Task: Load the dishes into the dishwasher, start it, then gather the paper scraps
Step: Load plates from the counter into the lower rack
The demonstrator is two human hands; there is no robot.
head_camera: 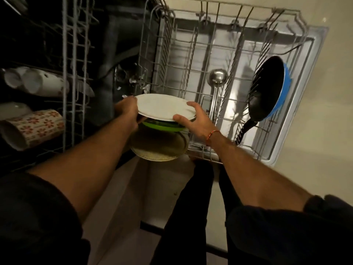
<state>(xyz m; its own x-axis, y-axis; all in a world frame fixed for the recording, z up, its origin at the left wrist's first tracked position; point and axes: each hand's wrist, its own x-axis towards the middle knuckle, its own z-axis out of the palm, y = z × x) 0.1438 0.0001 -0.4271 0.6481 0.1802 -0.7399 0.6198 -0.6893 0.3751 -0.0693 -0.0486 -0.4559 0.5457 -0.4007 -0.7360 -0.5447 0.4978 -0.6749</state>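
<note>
Both hands carry a stack of dishes over the near-left corner of the pulled-out wire lower rack (225,44): round white plate (164,106) on top, a green-rimmed dish (162,126) under it, a wide dull metal plate (158,148) at the bottom. Left hand (127,109) grips the stack's left edge, likely taking the weight from below. Right hand (194,121) pinches the white plate's rim, thumb on top, probably to peel it off for slotting into the tines. Rack already holds a black frying pan with blue outside (267,90) on edge at the right side and a steel ladle (218,77) mid-rack. Floral mugs (36,127) lie in the upper rack, left. Loading unfinished; paper scraps not identifiable.
</note>
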